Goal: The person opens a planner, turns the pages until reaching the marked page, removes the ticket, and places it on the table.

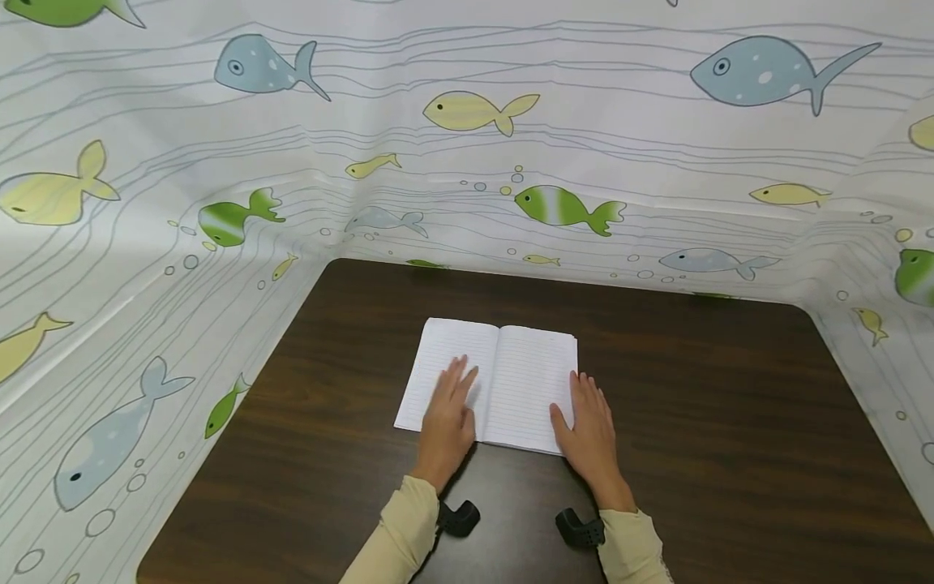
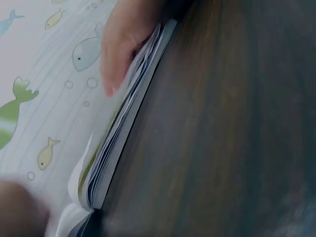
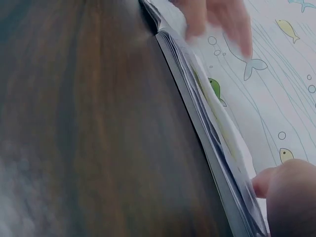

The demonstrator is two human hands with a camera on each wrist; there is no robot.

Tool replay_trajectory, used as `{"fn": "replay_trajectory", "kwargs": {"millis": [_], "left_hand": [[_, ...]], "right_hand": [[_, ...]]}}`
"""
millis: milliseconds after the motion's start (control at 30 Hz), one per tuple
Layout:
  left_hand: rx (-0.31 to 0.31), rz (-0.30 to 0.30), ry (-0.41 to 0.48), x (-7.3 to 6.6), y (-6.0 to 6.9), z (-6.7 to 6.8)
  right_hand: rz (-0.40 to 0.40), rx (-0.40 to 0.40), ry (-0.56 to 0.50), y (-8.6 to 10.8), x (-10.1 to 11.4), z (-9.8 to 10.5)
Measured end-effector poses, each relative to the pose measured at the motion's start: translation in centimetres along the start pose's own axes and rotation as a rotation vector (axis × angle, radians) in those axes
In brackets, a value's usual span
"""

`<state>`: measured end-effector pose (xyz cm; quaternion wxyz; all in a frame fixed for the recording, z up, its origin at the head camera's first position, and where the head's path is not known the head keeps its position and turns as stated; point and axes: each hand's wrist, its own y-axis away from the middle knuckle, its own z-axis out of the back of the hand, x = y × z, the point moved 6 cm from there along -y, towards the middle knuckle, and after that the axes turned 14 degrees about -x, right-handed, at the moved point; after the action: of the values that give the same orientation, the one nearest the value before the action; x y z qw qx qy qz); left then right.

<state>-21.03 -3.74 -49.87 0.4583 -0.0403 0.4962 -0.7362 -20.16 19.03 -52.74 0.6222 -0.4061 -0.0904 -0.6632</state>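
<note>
An open notebook (image 1: 529,381) with lined white pages lies on the dark wooden table. My left hand (image 1: 445,422) is over the left page, its fingers extended and somewhat spread. At the right page's outer edge, my right hand (image 1: 589,430) rests with straight fingers and the thumb on the paper. The left wrist view shows the notebook's page edges (image 2: 116,133) side-on, with a blurred part of my left hand (image 2: 19,212) at the lower corner. In the right wrist view, my right thumb (image 3: 286,192) is beside the page edges. Neither hand grips anything.
The brown table (image 1: 730,422) extends on both sides of the notebook. A white sheet printed with fish (image 1: 467,49) stands around the back and sides. Black wrist-worn devices (image 1: 460,519) sit at both sleeve cuffs.
</note>
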Motion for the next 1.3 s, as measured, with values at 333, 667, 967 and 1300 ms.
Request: {"fn": "replay_trajectory", "kwargs": {"millis": [333, 667, 967, 1300], "left_hand": [[0.46, -0.095, 0.046, -1.3, 1.6, -2.4], [0.476, -0.085, 0.041, -1.2, 1.9, -2.5], [0.467, -0.076, 0.048, -1.1, 2.0, -2.5], [0.517, 0.033, 0.066, -0.7, 2.0, -2.6]], "right_hand": [[-0.002, -0.008, 0.0, -0.2, 0.1, 0.1], [-0.013, 0.008, 0.01, 0.0, -0.1, 0.0], [-0.031, 0.021, 0.002, -0.1, 0.0, 0.1], [-0.016, 0.026, -0.007, -0.1, 0.3, 0.1]]}}
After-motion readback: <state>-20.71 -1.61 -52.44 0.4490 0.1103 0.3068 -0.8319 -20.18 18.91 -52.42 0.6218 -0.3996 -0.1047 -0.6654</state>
